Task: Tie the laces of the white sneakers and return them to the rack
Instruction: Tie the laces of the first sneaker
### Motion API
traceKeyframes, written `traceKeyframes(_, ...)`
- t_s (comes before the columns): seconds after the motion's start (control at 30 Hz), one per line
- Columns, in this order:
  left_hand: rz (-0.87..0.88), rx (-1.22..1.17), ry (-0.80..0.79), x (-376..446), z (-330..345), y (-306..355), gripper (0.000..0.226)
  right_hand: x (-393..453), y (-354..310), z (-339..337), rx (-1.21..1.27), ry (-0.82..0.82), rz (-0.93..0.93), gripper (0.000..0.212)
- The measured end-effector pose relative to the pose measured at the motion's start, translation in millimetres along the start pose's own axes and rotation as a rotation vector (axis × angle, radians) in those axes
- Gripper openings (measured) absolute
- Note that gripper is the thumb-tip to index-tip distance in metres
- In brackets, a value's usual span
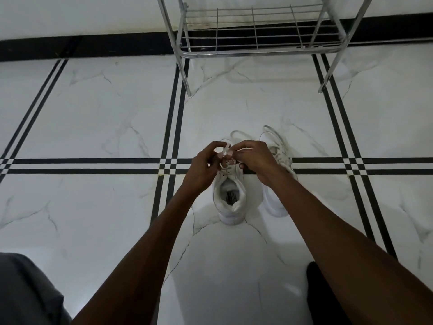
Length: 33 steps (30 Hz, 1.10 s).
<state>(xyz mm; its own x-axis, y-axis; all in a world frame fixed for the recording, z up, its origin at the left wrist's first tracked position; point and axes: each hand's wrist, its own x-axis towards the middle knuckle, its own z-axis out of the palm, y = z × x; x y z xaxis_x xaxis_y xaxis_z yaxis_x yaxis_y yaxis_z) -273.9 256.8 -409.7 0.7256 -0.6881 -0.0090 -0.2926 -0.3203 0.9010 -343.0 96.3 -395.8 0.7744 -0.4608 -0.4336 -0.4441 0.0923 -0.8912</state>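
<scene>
Two white sneakers stand side by side on the floor, toes pointing away from me. The left sneaker (230, 200) shows its open collar and insole label. Above its tongue, my left hand (203, 168) pinches a loop of the white lace (225, 147), while my right hand (254, 158) grips the other lace end right beside it. The right sneaker (277, 202) is partly hidden under my right forearm; its loose laces (269, 132) trail past the toe. A metal shoe rack (257, 46) stands ahead.
The floor is white marble tile (105, 109) with black double stripes. The rack's legs (186, 76) rest on the floor by a black skirting along the wall. My knees show at the bottom left (28, 292) and bottom right (321, 294).
</scene>
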Motion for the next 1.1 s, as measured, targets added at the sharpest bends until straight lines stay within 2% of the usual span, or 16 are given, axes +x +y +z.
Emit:
traceKeyframes(0.07, 0.004, 0.019, -0.013, 2.2, -0.7, 2.0, 0.023, -2.7, 0.3, -1.7, 0.008, -0.117, -0.06, 0.013)
traceKeyframes(0.17, -0.023, 0.048, -0.032, 5.2, -0.6, 3.1, 0.026, -11.0, -1.0, -4.2, 0.076, -0.261, -0.08, 0.022)
traceKeyframes(0.3, -0.087, -0.026, -0.031, 5.8, 1.3, 5.0, 0.039, -5.4, 0.2, 5.8, 0.08, -0.064, -0.033, 0.024)
traceKeyframes(0.43, -0.288, -0.225, 0.004, 2.7, -2.4, 0.1, 0.053, -5.8, 3.0, 7.9, 0.139, -0.105, -0.058, 0.017)
traceKeyframes(0.6, -0.347, -0.229, 0.044, 3.5, -4.7, -6.5, 0.058, -0.2, -4.8, -12.5, -0.486, -0.163, -0.331, 0.009)
traceKeyframes(0.73, -0.339, -0.262, 0.05, 2.2, -5.2, -5.0, 0.052, 0.8, -6.2, -6.4, -0.738, -0.1, -0.499, 0.009)
traceKeyframes(0.87, -0.31, -0.32, 0.021, -0.7, -5.6, -0.1, 0.054, -1.2, 3.7, 5.3, -0.654, 0.098, -0.515, 0.006)
traceKeyframes(0.97, -0.254, -0.271, -0.037, 1.7, -3.2, -1.6, 0.062, -3.3, 5.2, 12.1, -0.482, 0.159, -0.486, 0.007)
traceKeyframes(1.1, -0.186, 0.022, 0.034, 8.5, -0.1, -2.2, 0.032, -2.7, 3.4, 4.9, -0.362, 0.138, -0.374, 0.009)
